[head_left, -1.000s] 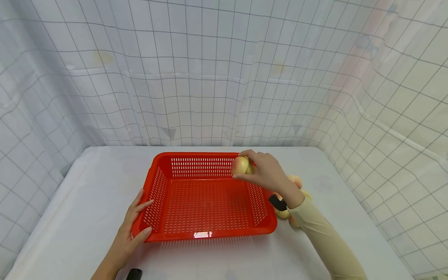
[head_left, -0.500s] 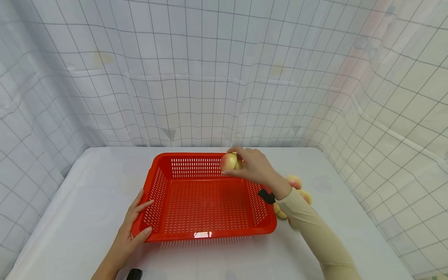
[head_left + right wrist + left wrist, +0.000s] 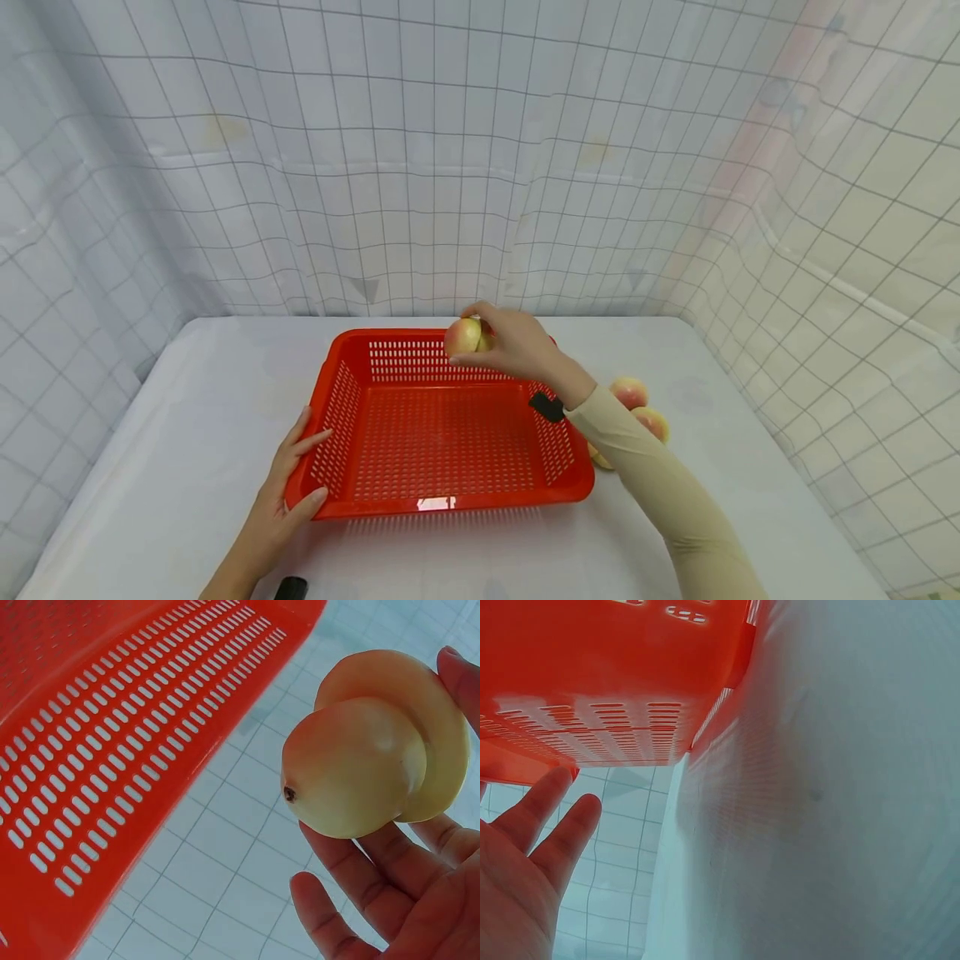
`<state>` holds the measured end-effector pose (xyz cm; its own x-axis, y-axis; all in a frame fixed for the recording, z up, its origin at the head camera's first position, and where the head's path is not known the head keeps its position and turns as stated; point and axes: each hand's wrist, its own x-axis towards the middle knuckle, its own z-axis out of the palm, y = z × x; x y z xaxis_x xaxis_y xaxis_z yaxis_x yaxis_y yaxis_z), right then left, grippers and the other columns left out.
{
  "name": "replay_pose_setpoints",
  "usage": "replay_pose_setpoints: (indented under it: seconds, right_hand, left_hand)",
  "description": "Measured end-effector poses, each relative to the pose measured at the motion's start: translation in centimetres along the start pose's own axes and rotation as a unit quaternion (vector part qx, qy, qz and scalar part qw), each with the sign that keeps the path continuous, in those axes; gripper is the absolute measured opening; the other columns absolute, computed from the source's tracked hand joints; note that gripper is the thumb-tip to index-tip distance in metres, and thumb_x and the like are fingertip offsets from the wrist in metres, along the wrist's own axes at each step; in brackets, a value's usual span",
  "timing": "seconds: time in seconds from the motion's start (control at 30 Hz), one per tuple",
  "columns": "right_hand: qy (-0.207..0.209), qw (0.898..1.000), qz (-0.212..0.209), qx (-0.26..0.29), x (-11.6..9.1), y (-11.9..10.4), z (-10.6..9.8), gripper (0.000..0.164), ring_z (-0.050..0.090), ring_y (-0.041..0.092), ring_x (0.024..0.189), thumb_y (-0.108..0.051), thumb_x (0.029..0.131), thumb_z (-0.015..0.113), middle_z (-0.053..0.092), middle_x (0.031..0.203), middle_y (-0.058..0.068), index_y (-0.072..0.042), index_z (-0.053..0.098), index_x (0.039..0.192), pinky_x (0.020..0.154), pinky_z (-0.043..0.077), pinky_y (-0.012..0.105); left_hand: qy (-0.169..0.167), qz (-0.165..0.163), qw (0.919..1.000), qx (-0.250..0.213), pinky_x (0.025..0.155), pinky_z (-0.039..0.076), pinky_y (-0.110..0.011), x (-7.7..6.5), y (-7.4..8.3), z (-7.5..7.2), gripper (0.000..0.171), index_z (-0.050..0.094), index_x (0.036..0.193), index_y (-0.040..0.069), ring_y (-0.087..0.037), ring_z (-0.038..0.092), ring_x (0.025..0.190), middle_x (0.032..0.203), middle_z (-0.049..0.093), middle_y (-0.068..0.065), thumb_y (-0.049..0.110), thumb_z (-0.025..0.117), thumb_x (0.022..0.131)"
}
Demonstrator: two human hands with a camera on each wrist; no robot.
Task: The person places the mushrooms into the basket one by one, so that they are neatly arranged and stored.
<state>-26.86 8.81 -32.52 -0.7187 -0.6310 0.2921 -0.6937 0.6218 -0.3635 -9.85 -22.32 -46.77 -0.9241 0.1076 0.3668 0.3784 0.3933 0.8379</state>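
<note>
A red plastic basket [image 3: 442, 505] with slotted walls stands on the white-covered table. At its left end lies my left hand [image 3: 277, 492], its thumb and one finger reaching over the rim. In the left wrist view two fingers [image 3: 568, 829] extend fairly straight beside the basket's outer wall. Above the basket's far rim my right hand [image 3: 513, 340] holds two yellow-red apples between thumb and fingers. The right wrist view shows the nearer apple [image 3: 352, 769] with a dark spot at its end, partly covering the other apple [image 3: 446, 761].
Several more yellow-red fruits, such as the apple [image 3: 651, 423], lie right of the basket, partly hidden by the right sleeve [image 3: 660, 492]. White grid-patterned cloth [image 3: 450, 167] hangs behind and on both sides of the table.
My right hand has moved left with the two apples, from the basket's far right corner along its far rim, and slightly up. The left hand and basket have stayed in place.
</note>
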Motion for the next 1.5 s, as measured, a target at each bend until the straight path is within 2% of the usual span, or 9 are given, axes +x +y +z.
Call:
replay_pose_setpoints:
  seconds: [0.37, 0.63, 0.83, 0.97, 1.17, 1.27, 1.5]
  right_hand:
    - [-0.037, 0.996, 0.009, 0.083, 2.3, -0.6, 1.9, 0.058, 0.054, 0.01, 0.074, -0.052, 0.077, 0.072, 0.06, 0.088, -0.007, -0.02, 0.052, 0.121, 0.062, 0.045, 0.027]
    - [-0.063, 0.997, 0.018, 0.049, 3.8, -1.3, 4.0, 0.058, 0.052, 0.01, 0.072, -0.053, 0.076, 0.072, 0.058, 0.083, -0.006, -0.019, 0.054, 0.12, 0.059, 0.044, 0.025]
    - [-0.082, 0.994, 0.016, 0.066, 4.6, -1.6, 5.5, 0.057, 0.054, 0.01, 0.074, -0.054, 0.076, 0.072, 0.059, 0.085, -0.007, -0.02, 0.055, 0.119, 0.06, 0.046, 0.025]
    - [-0.105, 0.987, 0.013, 0.123, 5.0, -1.6, 6.4, 0.054, 0.055, 0.012, 0.074, -0.051, 0.076, 0.073, 0.062, 0.086, -0.006, -0.021, 0.053, 0.117, 0.062, 0.047, 0.026]
    - [-0.127, 0.971, 0.029, 0.202, 5.7, -1.5, 7.9, 0.046, 0.057, 0.014, 0.069, -0.045, 0.076, 0.076, 0.065, 0.076, -0.002, -0.024, 0.054, 0.11, 0.06, 0.047, 0.027]
    - [-0.135, 0.966, 0.042, 0.216, 5.9, -1.5, 8.6, 0.045, 0.057, 0.014, 0.07, -0.044, 0.076, 0.077, 0.065, 0.078, -0.001, -0.023, 0.055, 0.109, 0.061, 0.048, 0.027]
    - [-0.174, 0.96, 0.06, 0.211, 6.0, -1.7, 10.0, 0.047, 0.057, 0.013, 0.076, -0.04, 0.078, 0.076, 0.062, 0.088, -0.002, -0.017, 0.056, 0.114, 0.063, 0.048, 0.026]
  left_hand:
    - [0.003, -0.005, 0.9999, 0.012, 0.09, 0.035, -0.018, 0.0, 0.1, 0.0, 0.064, 0.037, 0.145, 0.012, -0.008, 0.012, 0.139, 0.158, 0.006, 0.002, 0.007, 0.059, 0.085]
    - [0.006, -0.009, 0.9998, 0.016, 0.088, 0.037, -0.02, 0.0, 0.1, 0.0, 0.064, 0.036, 0.145, 0.013, -0.006, 0.013, 0.138, 0.158, 0.006, 0.002, 0.009, 0.059, 0.085]
    - [0.005, -0.012, 0.9998, 0.012, 0.089, 0.036, -0.02, 0.0, 0.1, 0.0, 0.064, 0.037, 0.145, 0.013, -0.007, 0.012, 0.139, 0.158, 0.006, 0.003, 0.009, 0.059, 0.085]
    - [0.004, -0.015, 0.9998, 0.01, 0.089, 0.036, -0.02, 0.0, 0.1, 0.0, 0.064, 0.037, 0.145, 0.014, -0.006, 0.012, 0.138, 0.158, 0.005, 0.004, 0.009, 0.059, 0.085]
    - [0.005, -0.015, 0.9998, 0.013, 0.09, 0.036, -0.02, 0.0, 0.2, -0.1, 0.064, 0.037, 0.145, 0.013, -0.006, 0.012, 0.138, 0.158, 0.005, 0.004, 0.009, 0.059, 0.085]
    - [0.005, -0.013, 0.9998, 0.017, 0.09, 0.035, -0.019, 0.0, 0.2, -0.2, 0.064, 0.037, 0.145, 0.013, -0.006, 0.012, 0.138, 0.158, 0.005, 0.003, 0.009, 0.059, 0.085]
    - [0.003, -0.014, 0.9998, 0.015, 0.091, 0.033, -0.018, 0.0, 0.2, -0.1, 0.063, 0.037, 0.145, 0.014, -0.007, 0.011, 0.139, 0.158, 0.006, 0.004, 0.009, 0.059, 0.086]
